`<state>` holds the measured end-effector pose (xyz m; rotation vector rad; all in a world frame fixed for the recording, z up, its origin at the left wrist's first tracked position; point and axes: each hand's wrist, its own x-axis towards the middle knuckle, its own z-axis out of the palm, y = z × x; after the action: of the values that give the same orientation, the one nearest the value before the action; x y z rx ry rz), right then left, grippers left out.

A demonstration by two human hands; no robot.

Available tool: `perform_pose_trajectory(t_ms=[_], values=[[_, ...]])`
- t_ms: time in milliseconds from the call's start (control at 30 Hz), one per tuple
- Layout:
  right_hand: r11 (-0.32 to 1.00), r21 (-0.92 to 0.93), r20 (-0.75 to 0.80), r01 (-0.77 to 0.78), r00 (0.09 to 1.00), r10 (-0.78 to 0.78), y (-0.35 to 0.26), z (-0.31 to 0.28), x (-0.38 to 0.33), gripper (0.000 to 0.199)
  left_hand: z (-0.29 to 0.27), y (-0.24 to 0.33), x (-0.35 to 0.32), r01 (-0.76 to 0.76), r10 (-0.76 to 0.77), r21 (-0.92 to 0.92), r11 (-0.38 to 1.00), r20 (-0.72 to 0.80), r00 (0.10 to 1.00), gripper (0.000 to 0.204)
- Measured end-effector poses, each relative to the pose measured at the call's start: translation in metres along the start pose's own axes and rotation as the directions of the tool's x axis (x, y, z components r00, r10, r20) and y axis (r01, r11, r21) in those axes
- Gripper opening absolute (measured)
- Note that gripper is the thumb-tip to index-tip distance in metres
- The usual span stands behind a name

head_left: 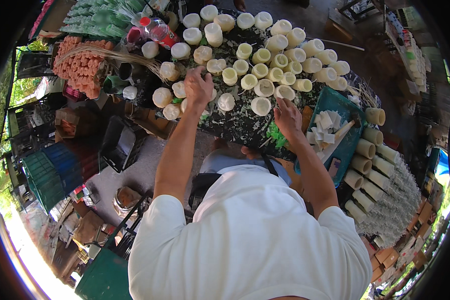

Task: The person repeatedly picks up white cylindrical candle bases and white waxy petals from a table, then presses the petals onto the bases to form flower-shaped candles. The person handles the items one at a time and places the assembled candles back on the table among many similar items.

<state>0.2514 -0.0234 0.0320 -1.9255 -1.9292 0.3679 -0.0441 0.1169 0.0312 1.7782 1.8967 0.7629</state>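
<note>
In the head view, the left hand (199, 89) is held with bent fingers among whitish lumps (226, 102) at left; whether one is gripped cannot be told. The right hand (288, 117) is held loosely open, fingertips at the near side of a hollow cup (285, 93) mid-table. Many cups are grouped far right, seemingly hollowed; the lumps are apparently left to be worked. Some room is offered along the near edge of the table (240, 126), bounded right by a tray (330, 101).
</note>
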Motion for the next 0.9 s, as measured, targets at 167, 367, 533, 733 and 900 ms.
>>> perform_pose_trajectory(t_ms=[167, 367, 533, 733, 900], values=[[0.994, 0.105, -0.049, 0.034, 0.998, -0.029, -0.015, 0.012, -0.035, 0.023, -0.031, -0.072, 0.09, -0.001, -0.025, 0.433, 0.901, 0.055, 0.998, 0.062], [0.965, 0.185, 0.091, -0.184, 0.981, 0.169, -0.06, 0.027, -0.056, 0.021, -0.016, -0.084, 0.131, -0.211, 0.092, 0.565, 0.798, 0.232, 0.968, 0.076], [0.941, 0.252, 0.129, -0.226, 0.972, 0.198, -0.098, 0.034, -0.054, 0.02, -0.009, -0.089, 0.149, -0.158, 0.018, 0.544, 0.824, 0.254, 0.967, 0.083], [0.946, 0.256, 0.156, -0.199, 0.974, 0.163, -0.13, 0.029, -0.04, 0.022, -0.018, -0.085, 0.148, -0.291, 0.173, 0.402, 0.868, 0.304, 0.937, 0.083], [0.917, 0.303, 0.193, -0.26, 0.959, 0.208, -0.133, 0.024, -0.042, 0.02, -0.08, -0.038, 0.116, -0.612, 0.62, 0.223, 0.759, 0.038, 0.783, 0.069]])
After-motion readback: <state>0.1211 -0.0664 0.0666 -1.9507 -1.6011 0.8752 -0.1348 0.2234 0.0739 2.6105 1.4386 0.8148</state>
